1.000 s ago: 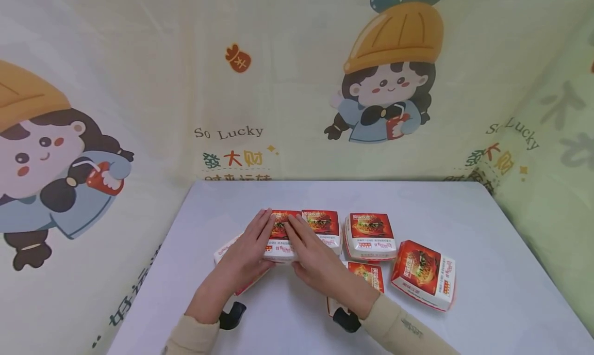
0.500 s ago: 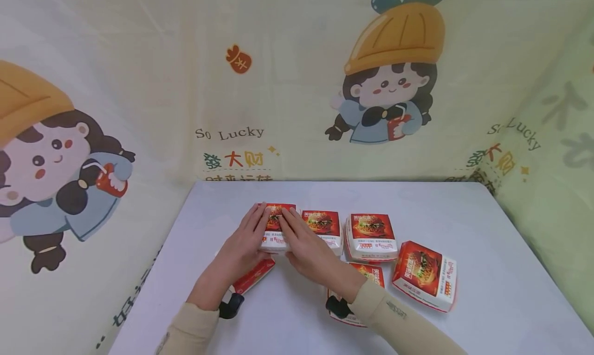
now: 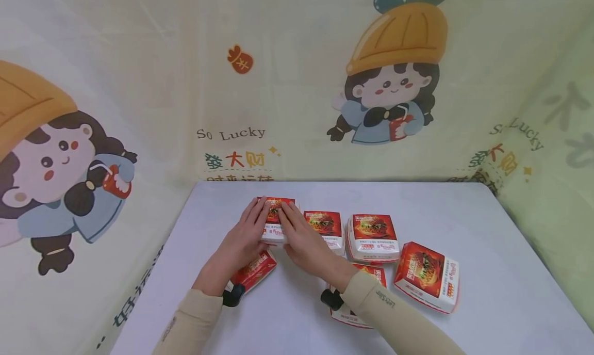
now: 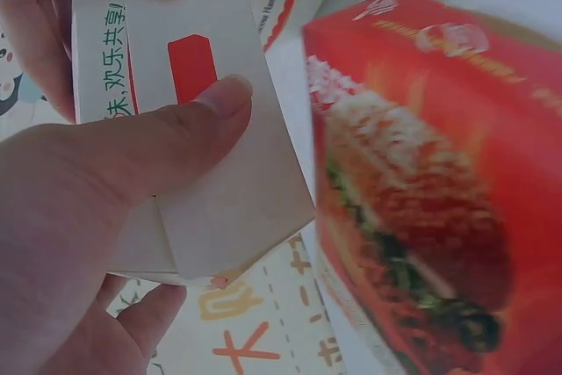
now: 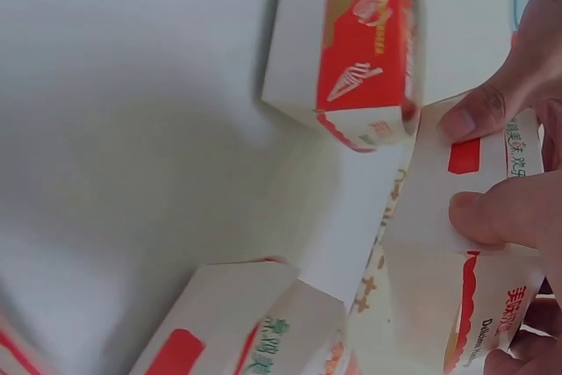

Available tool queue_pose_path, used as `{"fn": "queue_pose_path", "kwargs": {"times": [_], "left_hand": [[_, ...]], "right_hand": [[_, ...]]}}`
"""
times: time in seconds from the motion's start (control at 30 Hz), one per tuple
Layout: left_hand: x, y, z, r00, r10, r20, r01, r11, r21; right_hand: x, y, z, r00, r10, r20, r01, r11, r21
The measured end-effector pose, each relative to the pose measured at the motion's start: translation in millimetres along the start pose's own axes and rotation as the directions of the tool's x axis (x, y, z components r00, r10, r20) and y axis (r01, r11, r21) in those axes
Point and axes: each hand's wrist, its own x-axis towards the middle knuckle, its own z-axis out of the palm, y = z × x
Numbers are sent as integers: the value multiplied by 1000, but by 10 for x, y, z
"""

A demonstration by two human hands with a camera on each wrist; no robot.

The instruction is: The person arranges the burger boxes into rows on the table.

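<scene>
My left hand (image 3: 241, 236) and right hand (image 3: 308, 241) together hold a burger box (image 3: 275, 232) at the table's far left. Fingers lie over its red, burger-printed top. In the left wrist view, a thumb (image 4: 230, 98) presses the white side of the held box (image 4: 241, 164). Both thumbs sit on that same side in the right wrist view, beside a small red patch. Whether the box touches the table is unclear. Just right of it stands a second burger box (image 3: 324, 226), partly covered by my right hand. Another burger box (image 3: 256, 271) lies turned near my left wrist.
A third upright burger box (image 3: 373, 236) is farther right on the white table (image 3: 287, 319). An angled burger box (image 3: 428, 277) lies at the right. My right forearm partly hides another box (image 3: 373, 275). Patterned cloth (image 3: 297, 86) hangs behind the table.
Both hands have carried the held box a little left and away from me, opening a gap to the second box. More of the turned box near my left wrist shows now.
</scene>
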Motion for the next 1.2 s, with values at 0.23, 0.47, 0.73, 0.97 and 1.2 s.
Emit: {"fn": "queue_pose_path", "kwargs": {"times": [0.23, 0.47, 0.73, 0.97, 1.2], "left_hand": [[83, -23, 9, 999, 19, -28, -19, 1000, 0], [123, -44, 105, 1000, -6, 10, 6, 999, -31], [54, -67, 150, 997, -52, 57, 55, 997, -51], [-11, -93, 207, 993, -84, 84, 88, 995, -56], [-34, -82, 252, 989, -95, 118, 101, 994, -49]], "right_hand": [[51, 40, 3, 999, 33, 1, -33, 999, 14], [76, 81, 45, 999, 44, -2, -44, 999, 25], [94, 82, 122, 999, 27, 37, -29, 999, 45], [123, 54, 190, 996, 38, 85, -39, 999, 15], [110, 49, 220, 990, 54, 130, -52, 999, -16]]}}
